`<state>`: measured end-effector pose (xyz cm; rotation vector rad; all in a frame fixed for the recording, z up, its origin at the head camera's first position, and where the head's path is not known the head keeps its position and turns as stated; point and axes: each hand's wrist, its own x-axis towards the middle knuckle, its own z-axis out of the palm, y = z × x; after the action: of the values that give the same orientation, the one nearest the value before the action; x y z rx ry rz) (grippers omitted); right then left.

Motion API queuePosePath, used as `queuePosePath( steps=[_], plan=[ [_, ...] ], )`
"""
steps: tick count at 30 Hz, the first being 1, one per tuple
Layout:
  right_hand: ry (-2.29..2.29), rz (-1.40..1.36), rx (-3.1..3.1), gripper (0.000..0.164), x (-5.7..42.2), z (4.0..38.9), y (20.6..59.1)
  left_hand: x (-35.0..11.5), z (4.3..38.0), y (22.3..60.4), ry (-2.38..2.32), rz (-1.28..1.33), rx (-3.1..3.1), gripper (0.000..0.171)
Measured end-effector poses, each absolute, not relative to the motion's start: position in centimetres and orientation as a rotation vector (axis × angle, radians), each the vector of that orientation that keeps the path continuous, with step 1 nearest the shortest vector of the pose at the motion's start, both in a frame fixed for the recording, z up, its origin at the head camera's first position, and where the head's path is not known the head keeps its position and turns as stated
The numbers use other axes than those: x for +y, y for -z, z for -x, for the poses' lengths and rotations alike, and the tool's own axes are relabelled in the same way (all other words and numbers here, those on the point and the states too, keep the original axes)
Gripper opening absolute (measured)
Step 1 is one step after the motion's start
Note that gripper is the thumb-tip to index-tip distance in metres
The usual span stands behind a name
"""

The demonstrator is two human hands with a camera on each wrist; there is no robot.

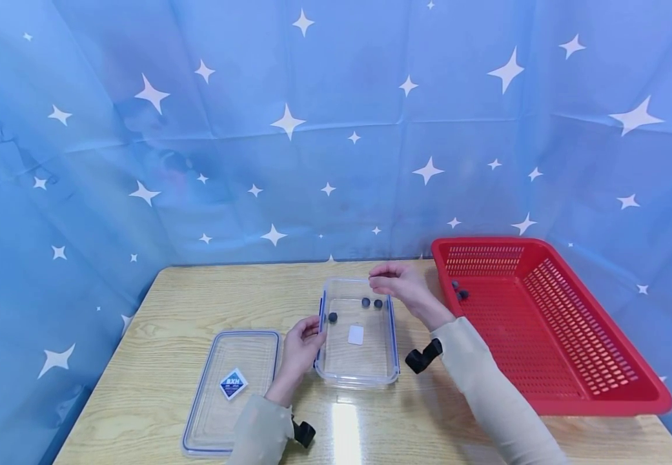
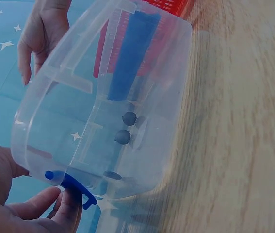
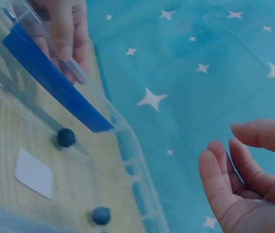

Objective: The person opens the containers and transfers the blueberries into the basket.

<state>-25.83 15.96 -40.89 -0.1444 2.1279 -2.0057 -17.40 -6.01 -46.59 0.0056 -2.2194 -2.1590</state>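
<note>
A clear plastic food container with blue side latches stands on the table, and three small dark balls lie inside it. One ball is near its left wall; another ball is beside the third ball towards the far right. My left hand grips the left side wall, thumb at the rim and fingers by the blue latch. Over the far right corner hovers my right hand, its fingers loosely bent and nothing between them. A white label shows at the container's floor.
To the left lies the container's clear lid with a blue-and-white sticker. On the right, a large red plastic basket holds a few dark balls in its far left corner. A blue star-patterned curtain hangs behind the wooden table.
</note>
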Motion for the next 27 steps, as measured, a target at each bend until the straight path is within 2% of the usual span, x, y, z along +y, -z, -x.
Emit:
queuePosePath(
  steps=[10,15,27],
  plan=[
    [1.999,0.056,2.071,0.033,12.8,25.7,43.3,-5.9,17.4,46.6,2.156,-0.020,-2.227,0.034],
    [2.005,0.052,2.071,0.028,11.7,25.9,44.3,-5.9,17.3,46.5,2.166,-0.017,-2.219,0.034],
    [1.810,-0.059,2.167,0.030,9.9,26.5,45.9,-6.1,17.8,47.2,2.183,-0.014,-2.215,0.034]
  ],
)
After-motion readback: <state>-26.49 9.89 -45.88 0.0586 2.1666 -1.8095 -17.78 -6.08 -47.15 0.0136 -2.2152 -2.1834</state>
